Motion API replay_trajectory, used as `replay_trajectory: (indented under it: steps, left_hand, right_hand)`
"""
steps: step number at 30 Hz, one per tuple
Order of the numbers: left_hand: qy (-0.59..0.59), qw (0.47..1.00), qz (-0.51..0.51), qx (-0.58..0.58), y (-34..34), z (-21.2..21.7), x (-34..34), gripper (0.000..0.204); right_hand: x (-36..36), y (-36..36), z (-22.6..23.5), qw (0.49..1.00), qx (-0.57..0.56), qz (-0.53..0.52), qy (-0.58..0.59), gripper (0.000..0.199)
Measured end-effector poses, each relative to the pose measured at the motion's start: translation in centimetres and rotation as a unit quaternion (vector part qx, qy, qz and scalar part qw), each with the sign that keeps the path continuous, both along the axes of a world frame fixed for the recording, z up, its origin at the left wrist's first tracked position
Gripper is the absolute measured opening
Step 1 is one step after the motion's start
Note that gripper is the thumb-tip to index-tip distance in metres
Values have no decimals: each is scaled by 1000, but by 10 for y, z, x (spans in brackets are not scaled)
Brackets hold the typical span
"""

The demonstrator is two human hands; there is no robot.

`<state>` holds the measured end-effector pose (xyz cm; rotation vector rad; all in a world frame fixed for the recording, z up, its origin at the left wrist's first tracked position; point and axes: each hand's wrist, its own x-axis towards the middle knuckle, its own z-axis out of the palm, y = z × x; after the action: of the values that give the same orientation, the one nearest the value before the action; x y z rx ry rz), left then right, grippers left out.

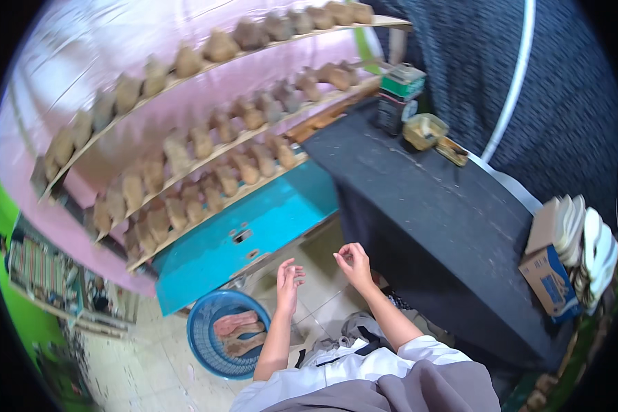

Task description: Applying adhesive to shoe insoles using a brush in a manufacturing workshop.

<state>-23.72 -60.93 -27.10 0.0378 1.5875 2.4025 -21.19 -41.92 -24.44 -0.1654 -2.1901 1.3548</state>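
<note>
We see little that is in danger at this instant, since both hands are empty, but a few risks suggest themselves: the round blue perforated plastic basket (209, 340) sits on the pale tiled floor (151, 364) just below and to the left of the left hand (288, 278), and the two pinkish-brown foot-shaped soles (237, 328) lying in it could, in our judgement, be knocked or tipped out if that arm swings down carelessly. The right hand (353, 263) hovers close to the near edge of the dark fabric-covered worktable (426, 206), so a quick sideways move could, we think, bump that edge. The brown cardboard box with a blue panel (546, 271), with white flat insoles (587, 240) stacked on edge just beside it, stands at the table's right end, well apart from either hand, so we judge it safe. As for pose, both bare forearms rise from the lower edge, elbows bent, hands raised over the floor between basket and table. The left hand is loosely spread, fingers slightly curled, holding nothing. The right hand has its fingertips drawn together toward the thumb; whether they pinch something tiny we cannot tell. Behind, slanted wooden shelves (254, 130) carry rows of tan shoe lasts.
</note>
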Motion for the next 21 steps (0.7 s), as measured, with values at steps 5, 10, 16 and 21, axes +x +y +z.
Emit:
replay_trajectory:
  steps: [5,10,16,21]
  left_hand:
    - [50,990,-129,15,111,42,-8,13]
    - [119,966,-222,58,226,80,7,11]
    - [110,928,-338,110,338,104,42,8]
    - [105,879,-446,128,398,115,77,8]
  right_hand:
    - [33,81,58,991,5,-107,79,14]
    - [86,164,95,968,64,-213,118,12]
    - [144,237,121,933,121,-318,113,13]
    - [189,267,132,900,146,-398,104,13]
